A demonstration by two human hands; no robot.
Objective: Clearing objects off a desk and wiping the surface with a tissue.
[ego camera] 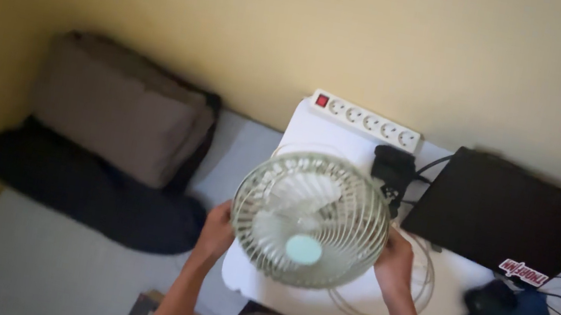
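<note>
Head view shows our left hand (216, 230) and right hand (395, 264) gripping the round fan (310, 218) over the white worktop (315, 129), power strip (366, 121) at twelve o'clock, closed laptop (506, 214) at three, pillows (118, 107) at nine.

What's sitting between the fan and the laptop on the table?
In the head view, a black plug adapter with its cables sits between the fan and the closed black laptop, just below the white power strip.

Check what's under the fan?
Under the fan: white table and a loose wire ring at its right side. The surface directly beneath is covered by the grille.
</note>
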